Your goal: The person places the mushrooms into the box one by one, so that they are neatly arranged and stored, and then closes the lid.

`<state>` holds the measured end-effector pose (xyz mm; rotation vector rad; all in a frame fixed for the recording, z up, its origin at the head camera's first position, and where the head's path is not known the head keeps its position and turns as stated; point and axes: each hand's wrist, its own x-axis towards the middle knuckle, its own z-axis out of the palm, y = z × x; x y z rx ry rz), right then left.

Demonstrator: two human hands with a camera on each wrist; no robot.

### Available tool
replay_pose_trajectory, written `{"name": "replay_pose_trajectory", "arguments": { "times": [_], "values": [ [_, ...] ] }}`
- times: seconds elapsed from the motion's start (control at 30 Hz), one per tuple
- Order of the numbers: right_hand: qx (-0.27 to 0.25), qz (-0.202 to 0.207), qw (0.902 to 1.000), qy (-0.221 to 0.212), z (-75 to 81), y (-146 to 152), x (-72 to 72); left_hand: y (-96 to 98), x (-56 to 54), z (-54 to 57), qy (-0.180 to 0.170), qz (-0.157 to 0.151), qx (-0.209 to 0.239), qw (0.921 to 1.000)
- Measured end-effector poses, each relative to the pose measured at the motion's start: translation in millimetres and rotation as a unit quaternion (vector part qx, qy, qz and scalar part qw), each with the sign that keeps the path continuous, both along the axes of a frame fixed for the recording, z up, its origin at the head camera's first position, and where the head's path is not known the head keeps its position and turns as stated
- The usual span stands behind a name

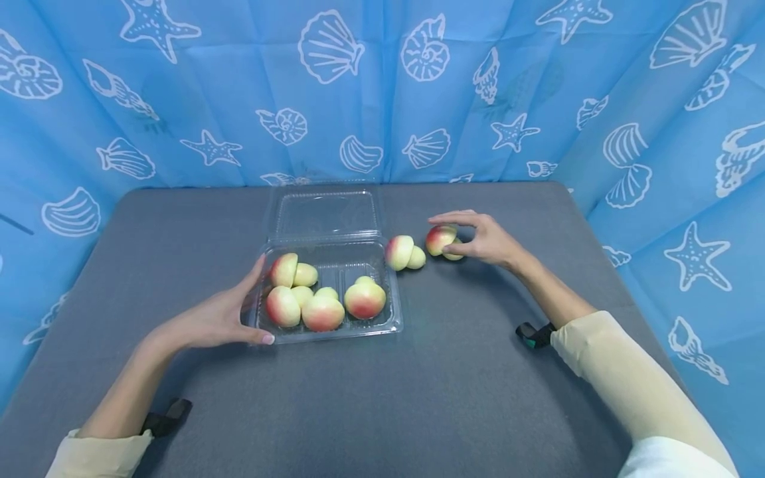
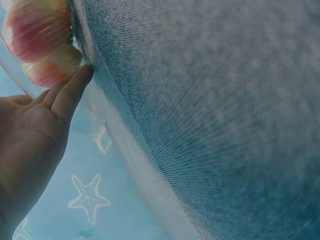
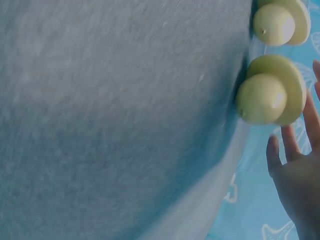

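My left hand [image 1: 218, 318] spans the left side of a clear plastic clamshell box [image 1: 391, 328], its straight fingers [image 2: 70, 95] against the side wall and the thumb at the front left corner. Inside the box lie several toy mushrooms [image 1: 323, 312] with red-and-yellow caps and pale stems. Over on the right, my right hand [image 1: 487, 242] reaches round another mushroom [image 3: 270, 92], which sits on the table. The fingers are extended past its far side and the thumb overlaps its stem in the head view. A second loose mushroom [image 1: 399, 253] lies between that hand and the box.
The box's clear lid [image 1: 329, 211] is folded back flat toward the rear table edge. A grey cloth covers the table [image 1: 382, 405]. Blue curtains [image 1: 382, 99] with white shell prints stand behind and at the sides. Each wrist wears a black strap [image 1: 534, 335].
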<state>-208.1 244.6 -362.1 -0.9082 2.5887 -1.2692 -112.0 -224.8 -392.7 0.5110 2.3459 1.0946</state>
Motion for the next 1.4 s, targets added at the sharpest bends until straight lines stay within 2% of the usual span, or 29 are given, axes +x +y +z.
{"name": "replay_pose_trajectory", "arguments": {
  "times": [0.2,0.47,0.9,1.13,1.27,1.4],
  "values": [
    [-0.007,0.014,0.9990,-0.042,-9.6,9,-6.7,0.4,0.1,1.1,-0.003,-0.002,0.001,1.0000],
    [-0.003,0.021,0.9972,-0.072,-16.7,15,-9.0,0.5,0.3,0.7,-0.010,0.002,-0.002,0.9999],
    [0.009,0.005,0.9975,-0.070,-24.4,17,-10.2,1.7,1.6,1.7,-0.006,0.006,-0.015,0.9998],
    [0.001,-0.026,0.9956,-0.090,-51.9,30,-30.0,1.2,-0.8,0.0,-0.005,0.005,-0.015,0.9999],
    [-0.006,-0.039,0.9938,-0.104,-50.4,31,-32.7,0.7,-1.6,0.7,-0.005,0.003,-0.014,0.9999],
    [-0.021,-0.034,0.9928,-0.113,-45.6,30,-32.6,0.5,-1.7,1.8,-0.010,0.002,-0.013,0.9999]
  ]
}}
